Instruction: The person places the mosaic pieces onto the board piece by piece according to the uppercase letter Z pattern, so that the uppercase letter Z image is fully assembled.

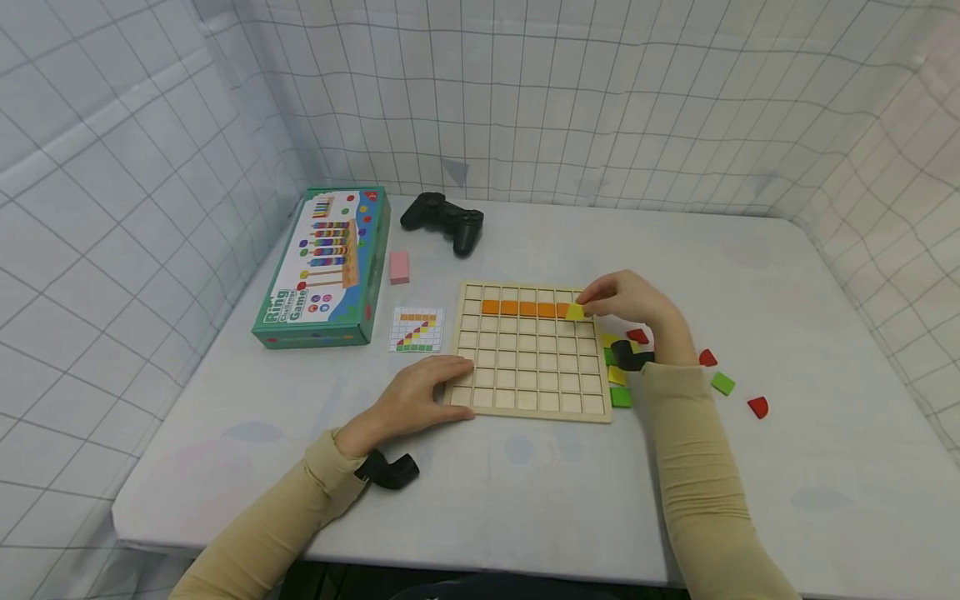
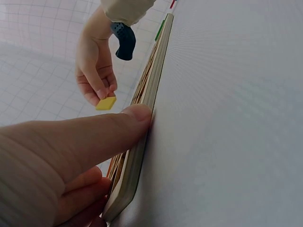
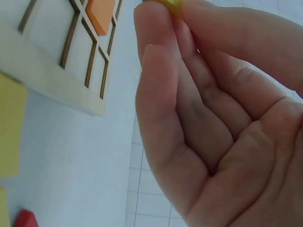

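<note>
A wooden grid board (image 1: 537, 364) lies on the table with a row of orange tiles (image 1: 528, 309) in its upper part. My left hand (image 1: 417, 395) grips the board's near left corner, thumb along the front edge and fingers at the left side. Between thumb and fingertips, my right hand (image 1: 633, 302) pinches a yellow tile (image 1: 574, 312) above the board, at the right end of the orange row. The left wrist view shows this yellow tile (image 2: 105, 103) raised over the board's surface. A pattern card (image 1: 416, 330) with a coloured grid lies left of the board.
Green tiles (image 1: 621, 397) and yellow ones lie along the board's right edge, partly behind the right wrist. Farther right are red quarter-round pieces (image 1: 758, 407) and a green tile (image 1: 723, 383). A game box (image 1: 322, 267), a pink block (image 1: 399, 267) and a black game controller (image 1: 442, 220) stand behind, to the left.
</note>
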